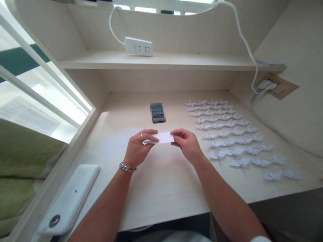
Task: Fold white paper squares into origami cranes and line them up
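A folded white strip of paper (165, 137) is stretched between my two hands, a little above the desk. My left hand (140, 145), with a ring and a chain bracelet (128, 167), pinches its left end. The right end is gripped between the thumb and fingers of my right hand (186, 143). Loose white paper sheets (114, 146) lie flat on the desk to the left of my left hand. To the right, several rows of white folded paper cranes (222, 124) stand on the desktop.
Beyond my hands lies a dark, blurred phone-like object (157, 113). A long white device with a round dark button (72, 198) rests at the desk's left edge. On the shelf (176, 60) above stands a white power strip (138, 46), and a white cable (243, 32) hangs at the right.
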A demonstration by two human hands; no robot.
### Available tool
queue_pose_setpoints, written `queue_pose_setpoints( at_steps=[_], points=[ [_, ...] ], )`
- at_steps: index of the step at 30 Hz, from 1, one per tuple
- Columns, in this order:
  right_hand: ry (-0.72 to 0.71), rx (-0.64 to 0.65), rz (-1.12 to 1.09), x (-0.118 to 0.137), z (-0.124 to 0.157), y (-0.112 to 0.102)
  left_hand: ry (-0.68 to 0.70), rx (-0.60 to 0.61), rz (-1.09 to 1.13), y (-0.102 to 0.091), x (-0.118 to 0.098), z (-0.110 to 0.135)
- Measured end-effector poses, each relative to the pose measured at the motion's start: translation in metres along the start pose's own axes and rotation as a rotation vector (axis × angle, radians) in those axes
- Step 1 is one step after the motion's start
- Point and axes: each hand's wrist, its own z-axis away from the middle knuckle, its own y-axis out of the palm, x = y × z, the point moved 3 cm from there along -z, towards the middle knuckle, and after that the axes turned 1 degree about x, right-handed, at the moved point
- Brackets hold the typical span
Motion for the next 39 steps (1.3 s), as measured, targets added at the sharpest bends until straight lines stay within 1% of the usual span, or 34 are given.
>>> queue_pose_setpoints(
  at_steps=[5, 8, 11, 14, 17, 18, 19, 21, 23, 25, 27, 29, 31, 33, 35, 39],
  points=[
    [0.002, 0.01, -0.068, 0.002, 0.001, 0.0, 0.055, -0.007, -0.069, 0.001, 0.0, 0.0],
    [-0.014, 0.0, -0.036, 0.002, 0.001, 0.001, 0.086, -0.003, -0.123, 0.002, 0.001, 0.001],
    [-0.03, -0.017, 0.022, 0.002, 0.0, 0.001, 0.108, 0.028, -0.153, 0.002, 0.0, 0.001],
    [-0.056, -0.024, 0.07, 0.0, -0.003, -0.001, 0.116, 0.105, -0.16, 0.001, -0.003, 0.001],
    [-0.12, -0.014, 0.16, -0.001, -0.005, -0.005, 0.109, 0.261, -0.119, -0.001, -0.005, 0.0],
    [-0.147, -0.006, 0.203, -0.001, -0.005, -0.006, 0.092, 0.298, -0.085, -0.002, -0.005, 0.0],
    [-0.172, 0.007, 0.252, -0.001, -0.005, -0.006, 0.065, 0.308, -0.048, -0.003, -0.004, -0.001],
    [-0.212, 0.047, 0.353, 0.0, -0.002, -0.005, -0.017, 0.27, 0.01, -0.004, 0.0, -0.002],
    [-0.229, 0.111, 0.44, 0.002, 0.002, -0.001, -0.124, 0.226, 0.022, -0.002, 0.007, -0.003],
    [-0.228, 0.172, 0.478, 0.002, 0.006, 0.003, -0.23, 0.24, 0.015, 0.004, 0.013, -0.002],
    [-0.211, 0.173, 0.445, 0.0, 0.007, 0.006, -0.307, 0.27, 0.034, 0.011, 0.017, -0.001],
    [-0.176, 0.099, 0.341, -0.002, 0.005, 0.006, -0.354, 0.264, 0.077, 0.016, 0.018, 0.001],
    [-0.107, 0.048, 0.227, -0.008, 0.002, 0.004, -0.397, 0.222, 0.141, 0.019, 0.017, 0.001],
    [-0.021, 0.089, 0.166, -0.014, 0.001, 0.005, -0.448, 0.172, 0.218, 0.019, 0.017, 0.001],
    [0.033, 0.163, 0.176, -0.017, 0.001, 0.007, -0.483, 0.146, 0.283, 0.018, 0.016, 0.001],
    [0.05, 0.224, 0.283, -0.016, 0.006, 0.009, -0.468, 0.169, 0.322, 0.014, 0.013, 0.0]
  ],
)
